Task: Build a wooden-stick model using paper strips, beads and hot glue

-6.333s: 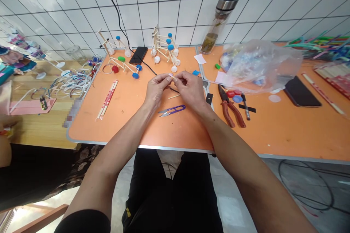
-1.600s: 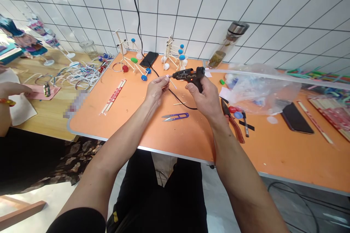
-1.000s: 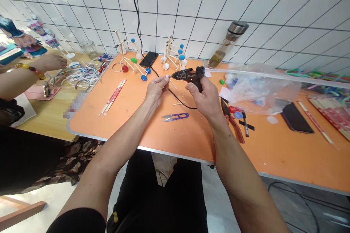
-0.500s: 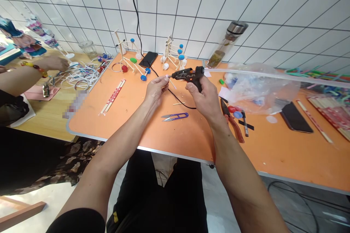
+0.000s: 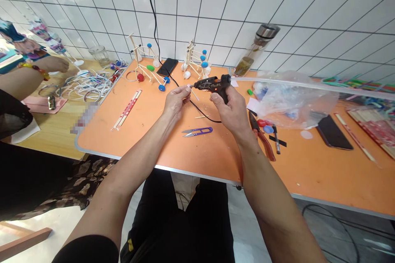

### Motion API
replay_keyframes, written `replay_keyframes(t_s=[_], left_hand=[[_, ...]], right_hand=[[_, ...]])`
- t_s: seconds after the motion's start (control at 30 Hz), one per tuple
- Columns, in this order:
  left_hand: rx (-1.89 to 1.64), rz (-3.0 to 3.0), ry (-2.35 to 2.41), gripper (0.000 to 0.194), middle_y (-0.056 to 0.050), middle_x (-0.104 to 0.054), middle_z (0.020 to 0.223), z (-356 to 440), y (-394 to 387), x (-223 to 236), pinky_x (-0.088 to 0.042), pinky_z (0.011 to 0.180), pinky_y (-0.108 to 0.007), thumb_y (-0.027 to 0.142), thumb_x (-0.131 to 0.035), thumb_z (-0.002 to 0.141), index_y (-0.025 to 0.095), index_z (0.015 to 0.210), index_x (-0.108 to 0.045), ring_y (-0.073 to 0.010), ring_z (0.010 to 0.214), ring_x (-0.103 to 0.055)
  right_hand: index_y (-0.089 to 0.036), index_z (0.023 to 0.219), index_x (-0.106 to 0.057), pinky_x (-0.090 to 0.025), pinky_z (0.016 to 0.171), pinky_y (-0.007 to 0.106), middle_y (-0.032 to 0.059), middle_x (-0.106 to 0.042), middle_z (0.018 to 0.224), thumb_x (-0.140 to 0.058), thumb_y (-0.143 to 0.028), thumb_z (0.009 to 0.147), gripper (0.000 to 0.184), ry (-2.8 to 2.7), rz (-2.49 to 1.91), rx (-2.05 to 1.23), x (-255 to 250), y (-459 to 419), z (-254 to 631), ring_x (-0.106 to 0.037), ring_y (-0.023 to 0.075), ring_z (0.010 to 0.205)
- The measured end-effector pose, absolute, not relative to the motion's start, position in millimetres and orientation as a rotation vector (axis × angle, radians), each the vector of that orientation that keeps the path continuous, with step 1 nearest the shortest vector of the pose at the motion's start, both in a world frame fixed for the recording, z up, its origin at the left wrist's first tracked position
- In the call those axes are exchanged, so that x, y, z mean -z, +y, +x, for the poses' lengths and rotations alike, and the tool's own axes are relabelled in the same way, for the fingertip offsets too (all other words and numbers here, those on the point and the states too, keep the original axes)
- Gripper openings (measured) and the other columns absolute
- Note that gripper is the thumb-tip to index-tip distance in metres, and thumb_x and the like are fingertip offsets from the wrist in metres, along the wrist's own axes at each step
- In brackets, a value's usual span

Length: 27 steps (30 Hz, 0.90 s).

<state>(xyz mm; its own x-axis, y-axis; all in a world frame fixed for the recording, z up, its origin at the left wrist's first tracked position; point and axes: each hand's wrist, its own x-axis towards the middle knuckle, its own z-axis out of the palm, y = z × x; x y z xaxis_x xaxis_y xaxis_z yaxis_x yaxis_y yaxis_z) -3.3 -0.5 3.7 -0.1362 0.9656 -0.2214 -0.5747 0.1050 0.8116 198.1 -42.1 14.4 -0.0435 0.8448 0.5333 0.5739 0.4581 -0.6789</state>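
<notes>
A black hot glue gun (image 5: pixel 212 85) is in my right hand (image 5: pixel 233 109), its fingers wrapped round the handle. A long translucent glue stick (image 5: pixel 286 84) sticks out of its back end, and a small orange light glows on its side. My left hand (image 5: pixel 177 100) is pinched together right at the nozzle. Something small and pale shows at its fingertips, too small to name. Just beyond them a thin pale stick (image 5: pixel 194 95) slants down; whether my fingers hold it I cannot tell. Below both hands lie purple thread snips (image 5: pixel 198 132) on the orange table (image 5: pixel 173 152).
Two stick frames with coloured caps, a left one (image 5: pixel 150 68) and a right one (image 5: pixel 197 61), stand near the wall. Pliers (image 5: pixel 264 139), a plastic bag (image 5: pixel 296 100), a phone (image 5: pixel 334 132) and a glass bottle (image 5: pixel 256 51) are to the right. At left is a co-worker's arm (image 5: pixel 46 68).
My hands and the glue gun have stayed nearly still. On the left, the co-worker's hand has drawn back leftward from the tangle of white cords.
</notes>
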Motion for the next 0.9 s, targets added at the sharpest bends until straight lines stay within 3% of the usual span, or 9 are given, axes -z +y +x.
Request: replay_keyframes(t_s=[0.23, 0.9], left_hand=[[-1.443, 0.549, 0.974, 0.021, 0.003, -0.070, 0.074, -3.5, -0.3, -3.4, -0.052, 0.076, -0.022, 0.013, -0.103, 0.086, 0.020, 0.079, -0.085, -0.0077, 0.068, -0.061], [-1.448, 0.549, 0.936, 0.023, 0.004, -0.070, 0.072, -1.6, 0.5, 0.5, -0.051, 0.076, -0.022, 0.008, -0.094, 0.094, 0.019, 0.077, -0.085, -0.0070, 0.066, -0.062]], right_hand=[[-0.030, 0.119, -0.079, -0.052, 0.071, 0.043, 0.0034, -0.072, 0.082, -0.059, -0.094, 0.108, 0.068, -1.726, -1.204, -0.332, -14.0, -41.9, 197.7, -0.065, 0.0279, 0.074], [-0.029, 0.120, -0.080, -0.051, 0.070, 0.042, 0.0034, -0.070, 0.081, -0.060, -0.094, 0.108, 0.069, -1.738, -1.210, -0.339, -14.9, -42.5, 197.7, -0.062, 0.0270, 0.072]])
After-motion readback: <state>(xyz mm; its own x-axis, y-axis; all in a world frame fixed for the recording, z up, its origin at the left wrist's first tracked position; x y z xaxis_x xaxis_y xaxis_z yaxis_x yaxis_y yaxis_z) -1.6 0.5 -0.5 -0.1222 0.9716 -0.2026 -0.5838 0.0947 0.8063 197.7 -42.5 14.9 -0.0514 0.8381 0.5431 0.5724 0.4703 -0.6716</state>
